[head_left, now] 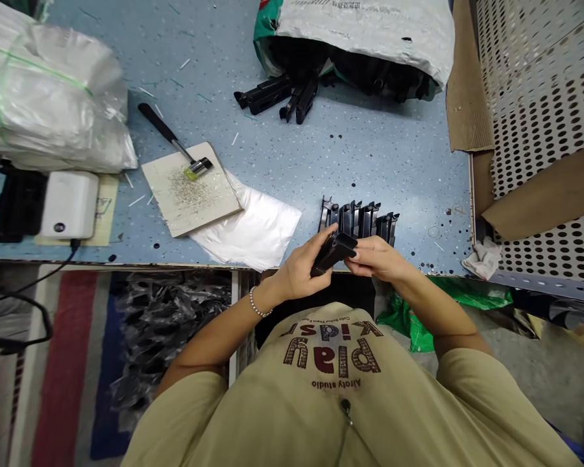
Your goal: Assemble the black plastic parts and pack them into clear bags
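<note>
A black plastic part [331, 251], long and box-like, is held tilted above the front edge of the table. My left hand [304, 266] is wrapped round its body, fingers along one side and thumb on the other. At its right end, my right hand [377, 257] has its fingers pinched together, touching the part; whether they hold a smaller piece I cannot tell. Just behind my hands, several similar black parts [368, 220] lie in a row on the blue speckled table [399, 155]. My hands cover their near ends.
A hammer [163, 123] lies on a pale board [185, 201], partly over white plastic bags [257, 224]. At the back, an open sack [370, 26] spills black parts [267, 96]. Wrapped bags [53, 97] and a white device [71, 204] are left; a perforated metal panel [549, 97] borders the right.
</note>
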The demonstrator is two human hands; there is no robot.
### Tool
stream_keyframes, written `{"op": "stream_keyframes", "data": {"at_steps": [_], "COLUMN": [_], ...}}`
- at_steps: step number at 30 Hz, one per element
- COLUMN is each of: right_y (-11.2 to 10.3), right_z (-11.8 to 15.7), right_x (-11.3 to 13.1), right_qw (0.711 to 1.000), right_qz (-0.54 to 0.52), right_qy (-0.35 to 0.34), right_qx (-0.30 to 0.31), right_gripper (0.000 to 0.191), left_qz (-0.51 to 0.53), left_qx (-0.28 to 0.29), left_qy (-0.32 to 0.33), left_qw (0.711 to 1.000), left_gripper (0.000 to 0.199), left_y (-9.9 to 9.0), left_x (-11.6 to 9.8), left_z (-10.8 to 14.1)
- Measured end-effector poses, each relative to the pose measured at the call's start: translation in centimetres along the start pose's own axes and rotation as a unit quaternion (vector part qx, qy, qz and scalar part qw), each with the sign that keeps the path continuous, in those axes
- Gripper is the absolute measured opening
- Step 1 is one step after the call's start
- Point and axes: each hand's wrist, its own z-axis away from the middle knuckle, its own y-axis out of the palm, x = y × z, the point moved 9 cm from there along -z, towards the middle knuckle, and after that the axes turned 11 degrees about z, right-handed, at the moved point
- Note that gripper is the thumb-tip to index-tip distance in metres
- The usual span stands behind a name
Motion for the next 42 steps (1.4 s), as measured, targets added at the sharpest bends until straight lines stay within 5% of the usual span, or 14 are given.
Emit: {"op": "stream_keyframes", "data": {"at_steps": [3,7,9,12,16,19,21,25,28,30,32,35,39,42], "right_y": [-1.7,-1.2,-0.6,-0.3,-0.4,-1.2,-2.2,-4.3,-3.5,-1.2,0.9,2.4,2.0,-0.3], "right_z": [0.8,1.2,1.2,1.3,1.3,0.6,-0.2,-1.0,-1.2,-1.2,-1.3,-1.8,-2.0,-1.3], "right_x": [2.0,4.4,4.9,5.2,4.7,4.0,3.5,2.5,-0.1,-1.3,-1.4,-1.3,-1.3,-0.4], "right_qw": [0.924,0.683,0.605,0.554,0.536,0.562,0.626,0.830,0.977,0.993,0.962,0.924,0.952,0.998], "right_qz": [0.371,0.695,0.748,0.770,0.772,0.763,0.733,0.539,0.212,-0.035,-0.219,-0.356,-0.302,-0.038], "right_qy": [-0.055,-0.165,-0.208,-0.240,-0.256,-0.236,-0.194,-0.082,0.032,0.083,0.093,0.073,0.021,-0.018], "right_qx": [-0.072,-0.155,-0.176,-0.207,-0.227,-0.216,-0.182,-0.118,-0.017,0.074,0.130,0.121,0.041,-0.051], "right_gripper": [0.042,0.038,0.036,0.034,0.031,0.033,0.037,0.057,0.066,0.066,0.056,0.049,0.055,0.054], "left_qz": [-0.016,-0.087,-0.093,-0.098,-0.137,-0.118,-0.074,-0.006,0.010,0.015,0.023,0.023,-0.008,0.016], "left_qx": [0.036,0.036,0.010,-0.032,-0.008,-0.007,-0.035,-0.087,-0.101,-0.103,-0.097,-0.089,-0.086,-0.042], "left_qy": [-0.082,-0.143,-0.138,-0.097,-0.066,-0.076,-0.086,-0.069,-0.032,-0.007,0.013,0.047,0.069,0.025], "left_qw": [0.996,0.985,0.986,0.990,0.988,0.990,0.993,0.994,0.994,0.995,0.995,0.995,0.994,0.999], "left_gripper": [0.085,0.083,0.083,0.079,0.072,0.072,0.072,0.071,0.071,0.071,0.072,0.073,0.076,0.077], "left_y": [0.2,0.1,0.0,-0.3,-0.3,-0.6,-0.9,-1.1,-1.2,-1.2,-1.1,-0.8,-1.0,-0.9], "left_x": [0.5,0.5,0.3,-0.1,0.3,1.0,1.3,1.2,0.9,0.9,1.1,1.1,0.3,0.1], "left_z": [0.2,0.3,0.3,0.4,0.2,-0.2,-0.4,-0.6,-0.5,-0.4,-0.4,-0.3,0.1,0.2]}}
